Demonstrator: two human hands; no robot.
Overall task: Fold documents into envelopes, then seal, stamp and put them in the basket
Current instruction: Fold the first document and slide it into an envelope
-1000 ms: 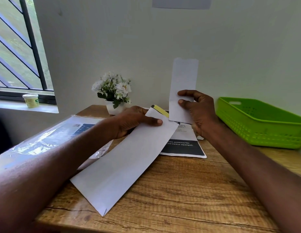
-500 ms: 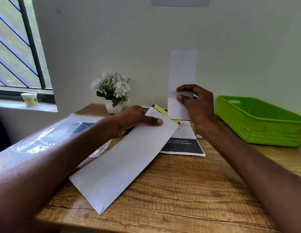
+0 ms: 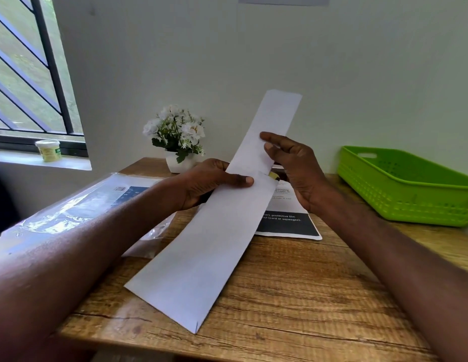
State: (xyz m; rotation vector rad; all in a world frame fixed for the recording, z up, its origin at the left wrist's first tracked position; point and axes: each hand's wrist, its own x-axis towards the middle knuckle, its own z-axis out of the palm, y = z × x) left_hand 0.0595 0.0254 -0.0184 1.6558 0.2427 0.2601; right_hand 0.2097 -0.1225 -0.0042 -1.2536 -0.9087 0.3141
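Above the tabletop (image 3: 293,304), the envelope (image 3: 201,257) slants from near corner up to its mouth, pinched there by the left hand (image 3: 209,182). The folded paper (image 3: 267,131) lines up lengthwise, its lower end entering; the right hand (image 3: 293,168) grips it.

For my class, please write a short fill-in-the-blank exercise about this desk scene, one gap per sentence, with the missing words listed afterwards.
1. The left hand holds the white envelope by its ____ end.
2. The right hand guides the folded document into the ____.
3. The basket at the right of the table is ____ in colour.
4. The white flowers stand in a small ____ pot.

Missing words: open; envelope; green; white
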